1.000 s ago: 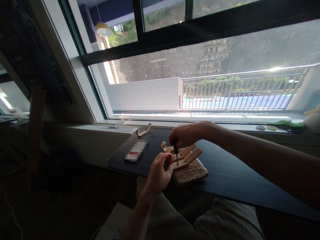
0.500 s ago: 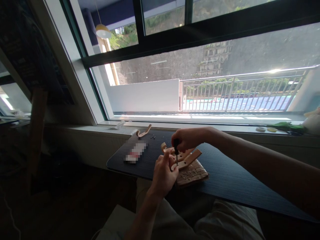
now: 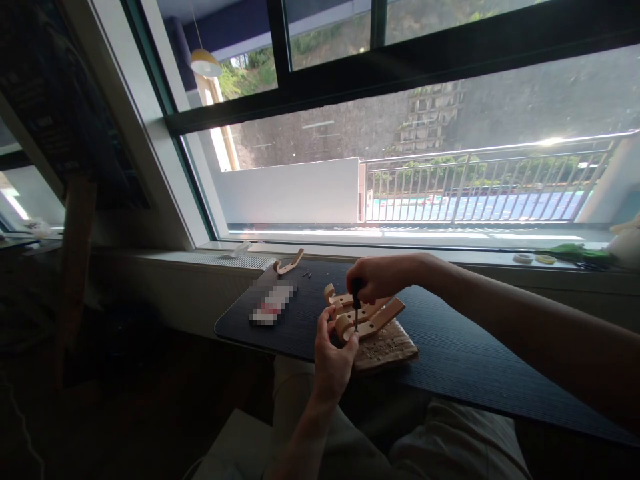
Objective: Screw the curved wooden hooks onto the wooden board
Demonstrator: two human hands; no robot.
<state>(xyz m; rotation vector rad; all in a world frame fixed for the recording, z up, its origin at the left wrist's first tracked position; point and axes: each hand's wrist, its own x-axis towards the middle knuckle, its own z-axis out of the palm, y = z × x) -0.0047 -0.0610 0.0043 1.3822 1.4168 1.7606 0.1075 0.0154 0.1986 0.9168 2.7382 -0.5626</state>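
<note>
My right hand (image 3: 374, 276) is wrapped round the dark handle of a screwdriver (image 3: 356, 303), which points straight down. Its tip meets the nearest curved wooden hook (image 3: 376, 323), close to the curled end. Thumb and fingers of my left hand (image 3: 334, 359) grip that curled end from the near left side. More hooks of the same shape lie just behind, among them one with its curl (image 3: 329, 291) showing. Under the hooks is a brown wooden block (image 3: 387, 352) with several small holes or marks on its top.
On the dark table (image 3: 465, 353), a blurred-out packet (image 3: 273, 304) lies to the left. Farther back are another wooden hook (image 3: 290, 262) and a few small screws (image 3: 307, 274). Behind the table runs a window sill with tape rolls (image 3: 523, 258) at the right.
My left hand has shifted slightly right, and its index finger has come down, showing more of the hook's curl. The screwdriver stays upright on the hook.
</note>
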